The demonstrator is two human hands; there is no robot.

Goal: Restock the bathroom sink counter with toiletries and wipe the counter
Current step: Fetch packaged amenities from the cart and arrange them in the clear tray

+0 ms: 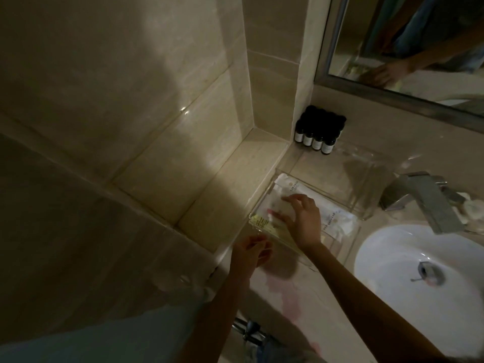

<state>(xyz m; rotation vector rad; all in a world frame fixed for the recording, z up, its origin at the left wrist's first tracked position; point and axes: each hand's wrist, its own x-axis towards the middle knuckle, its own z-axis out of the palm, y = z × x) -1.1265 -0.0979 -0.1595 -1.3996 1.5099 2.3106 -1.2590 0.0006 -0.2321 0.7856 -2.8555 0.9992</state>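
Head view: the right hand rests spread fingers on flat white sachets inside a clear rectangular acrylic tray on the beige stone counter. The left hand curls loosely beside the tray's corner; I cannot tell if it grasps anything.

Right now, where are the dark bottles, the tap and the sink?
dark bottles (317, 143): head view, label of a front bottle.
tap (429, 203): head view, top of the metal spout.
sink (387, 259): head view, bare white inner wall of the bowl.
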